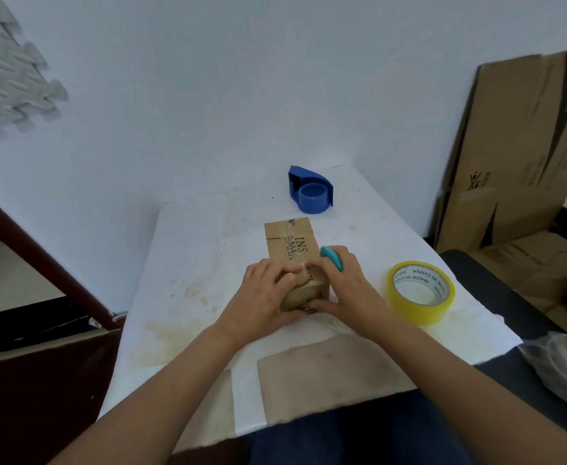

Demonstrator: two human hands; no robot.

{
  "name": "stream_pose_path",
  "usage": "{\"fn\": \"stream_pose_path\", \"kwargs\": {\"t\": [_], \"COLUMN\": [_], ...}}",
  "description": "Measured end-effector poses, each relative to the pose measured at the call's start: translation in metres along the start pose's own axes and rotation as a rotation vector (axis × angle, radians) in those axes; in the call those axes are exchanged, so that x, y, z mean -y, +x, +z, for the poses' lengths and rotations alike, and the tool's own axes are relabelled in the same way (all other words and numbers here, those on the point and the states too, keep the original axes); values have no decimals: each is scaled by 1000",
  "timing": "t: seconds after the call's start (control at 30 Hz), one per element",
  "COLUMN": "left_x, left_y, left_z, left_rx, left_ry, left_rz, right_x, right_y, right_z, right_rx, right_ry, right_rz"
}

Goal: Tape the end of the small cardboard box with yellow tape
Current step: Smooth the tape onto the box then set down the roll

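Observation:
A small brown cardboard box (292, 241) with black lettering lies lengthwise on the white table (188, 250). My left hand (262, 303) presses on the box's near end, fingers over the top edge. My right hand (345, 290) holds the same end from the right, thumb under the front face, and keeps a small teal cutter (331, 258) tucked between its fingers. A strip of tape seems to lie under my fingers on that near end. The yellow tape roll (421, 292) lies flat on the table to the right of my right hand.
A blue tape dispenser (310, 191) stands behind the box near the wall. Flattened cardboard boxes (516, 156) lean at the right. Brown paper sheets (325, 374) lie at the table's near edge. A plastic bag (563, 367) is at the far right.

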State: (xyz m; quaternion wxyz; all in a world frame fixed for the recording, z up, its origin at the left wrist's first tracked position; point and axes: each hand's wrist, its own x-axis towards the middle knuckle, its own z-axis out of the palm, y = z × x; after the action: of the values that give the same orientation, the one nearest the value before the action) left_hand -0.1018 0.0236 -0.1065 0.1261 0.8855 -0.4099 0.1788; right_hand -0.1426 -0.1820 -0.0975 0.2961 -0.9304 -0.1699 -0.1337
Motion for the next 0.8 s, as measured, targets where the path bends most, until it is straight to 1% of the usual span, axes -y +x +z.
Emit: {"fn": "stream_pose_path", "kwargs": {"t": [0.1,0.13,0.2,0.27,0.4,0.47,0.53,0.57,0.6,0.67,0.73,0.77,0.8], "left_x": [-1,-2,-3,-2,-4,-16,-40,-55,-70,-95,-107,-109,-109], "left_y": [0,0,1,4,11,16,28,37,48,69,89,98,105], "left_z": [1,2,3,2,-2,-7,-15,-18,-18,-10,5,13,20], "left_rx": [-16,-22,-22,-16,-51,-149,-241,-223,-156,57,275,357,414], "left_ry": [-8,-18,-37,-45,-23,-14,-106,-192,-296,-490,-614,-664,-710], "left_rz": [-19,-35,-63,-92,-169,-156,-111,-92,-88,-158,-357,-460,-528], "right_x": [-6,-7,-6,-5,-17,-28,-38,-42,-45,-48,-48,-48,-48], "right_y": [-5,-7,-14,-23,-40,-49,-61,-67,-72,-81,-86,-88,-88], "right_z": [-7,-10,-16,-22,-46,-61,-71,-73,-75,-75,-75,-75,-75], "right_rx": [70,88,84,-10,-246,-320,-319,-301,-278,-195,-107,-86,-73], "right_ry": [-158,-172,-106,-18,-16,-34,-42,-55,-79,-141,-161,-165,-175], "right_rz": [-43,-38,14,73,150,206,281,313,341,408,465,472,465]}}
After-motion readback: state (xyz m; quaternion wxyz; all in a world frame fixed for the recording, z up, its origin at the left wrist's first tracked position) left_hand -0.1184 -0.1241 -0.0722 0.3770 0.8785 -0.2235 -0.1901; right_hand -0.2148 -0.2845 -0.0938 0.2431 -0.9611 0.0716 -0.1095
